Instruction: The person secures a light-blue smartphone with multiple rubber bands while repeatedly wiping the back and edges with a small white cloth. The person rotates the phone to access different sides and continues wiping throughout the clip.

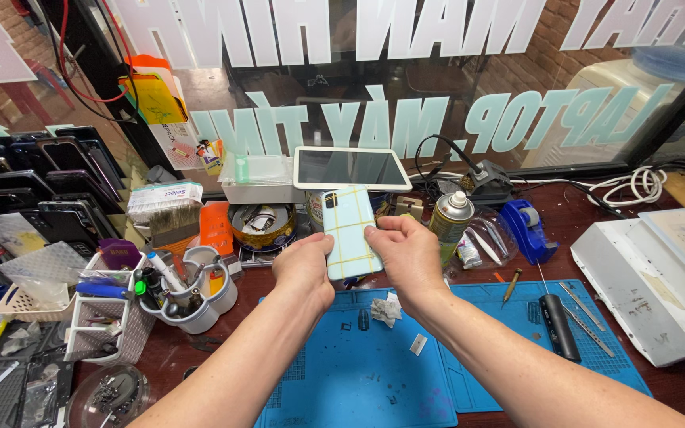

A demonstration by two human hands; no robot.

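Observation:
Both my hands hold a pale blue phone [349, 230] upright above a blue work mat [358, 372], its back facing me and crossed by thin yellow tape lines. My left hand [304, 268] grips its left edge, fingers curled behind it. My right hand [407, 252] pinches the right edge with thumb on top. A crumpled white wipe [386, 311] lies on the mat just under the phone.
A white tablet [350, 167] rests on a box behind. A spray can [450, 219] and blue tape dispenser [526, 226] stand right of the phone. A black screwdriver [557, 325], tweezers, a white machine [660, 273], tool cups [192, 297] and phone racks [41, 190] surround the mat.

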